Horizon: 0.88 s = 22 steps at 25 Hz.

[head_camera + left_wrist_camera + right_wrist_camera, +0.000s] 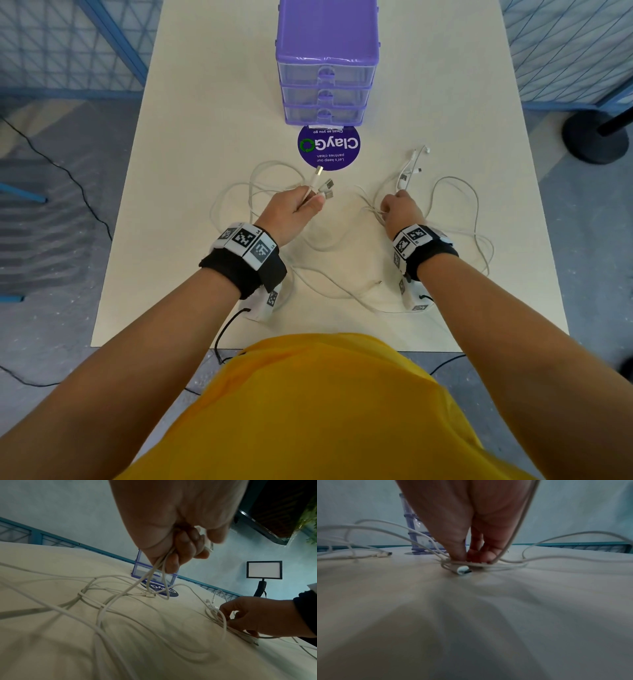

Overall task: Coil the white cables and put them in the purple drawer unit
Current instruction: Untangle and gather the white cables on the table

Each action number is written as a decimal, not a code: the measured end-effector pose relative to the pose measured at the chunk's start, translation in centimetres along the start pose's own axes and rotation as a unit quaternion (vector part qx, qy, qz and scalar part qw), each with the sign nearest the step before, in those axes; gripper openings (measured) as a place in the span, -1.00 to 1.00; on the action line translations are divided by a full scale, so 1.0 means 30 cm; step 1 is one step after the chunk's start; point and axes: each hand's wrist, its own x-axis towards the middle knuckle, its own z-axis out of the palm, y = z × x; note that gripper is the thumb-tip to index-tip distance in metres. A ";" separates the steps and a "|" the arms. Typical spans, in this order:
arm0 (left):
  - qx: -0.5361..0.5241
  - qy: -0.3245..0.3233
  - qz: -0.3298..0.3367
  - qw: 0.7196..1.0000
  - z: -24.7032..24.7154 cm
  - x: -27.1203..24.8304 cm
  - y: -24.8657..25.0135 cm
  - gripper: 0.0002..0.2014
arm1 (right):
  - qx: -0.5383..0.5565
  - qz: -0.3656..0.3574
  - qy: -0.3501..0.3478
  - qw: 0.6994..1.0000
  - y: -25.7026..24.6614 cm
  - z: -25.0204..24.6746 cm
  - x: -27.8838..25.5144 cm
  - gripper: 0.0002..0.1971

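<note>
The left hand (291,212) is clenched round a bunch of white cables (274,185), lifted off the counter (191,137); three plugs (323,186) fan out past its thumb toward the far side. The left wrist view shows what the head view hides: the fingers (185,545) curl under the strands, which drop from the fist in loose loops to the counter, where several cross in a tangle on the left.

The right hand (399,209) is low, fingertips down on a second bunch of cables (455,212). In the right wrist view the thumb and fingers (458,545) are pressed together on strands lying flat on the counter, pinching them, with one plug (463,570) lying just near of the fingertips and one strand rising past the right side of the palm. The head view shows only the back of this hand, with more plug ends (411,168) lying just beyond it and wide loops spreading to the right and near side.

Further strands run across the counter between the two wrists.

The drawer unit (327,61) stands at the far middle of the counter, well apart from both hands, its three clear drawers all pushed in. A round purple sticker (329,147) lies flat just near of it, between the unit and the left hand's plugs. Both wrists wear black bands (246,270) with printed markers.
</note>
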 end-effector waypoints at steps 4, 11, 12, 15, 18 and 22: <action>-0.003 0.001 -0.019 1.000 -0.001 0.001 0.008 -0.77 | 0.005 -0.015 0.024 1.000 0.001 -0.010 -0.019 -0.79; -0.068 0.095 0.051 0.992 0.015 0.027 0.088 -0.77 | 0.073 -0.179 0.131 0.972 -0.128 -0.021 -0.129 -0.82; -0.063 0.090 0.062 0.992 0.017 0.028 0.098 -0.74 | 0.081 -0.213 0.142 0.963 -0.147 -0.019 -0.148 -0.83; 0.019 0.031 0.046 0.998 0.028 0.028 0.107 -0.70 | 0.133 -0.257 0.141 0.947 -0.190 -0.033 -0.178 -0.83; 0.059 0.012 0.037 0.998 0.037 0.022 0.100 -0.67 | 0.199 -0.224 0.119 0.947 -0.214 -0.054 -0.182 -0.80; 0.047 0.031 0.065 0.996 0.035 0.002 0.102 -0.68 | 0.277 -0.157 0.114 0.941 -0.235 -0.080 -0.201 -0.66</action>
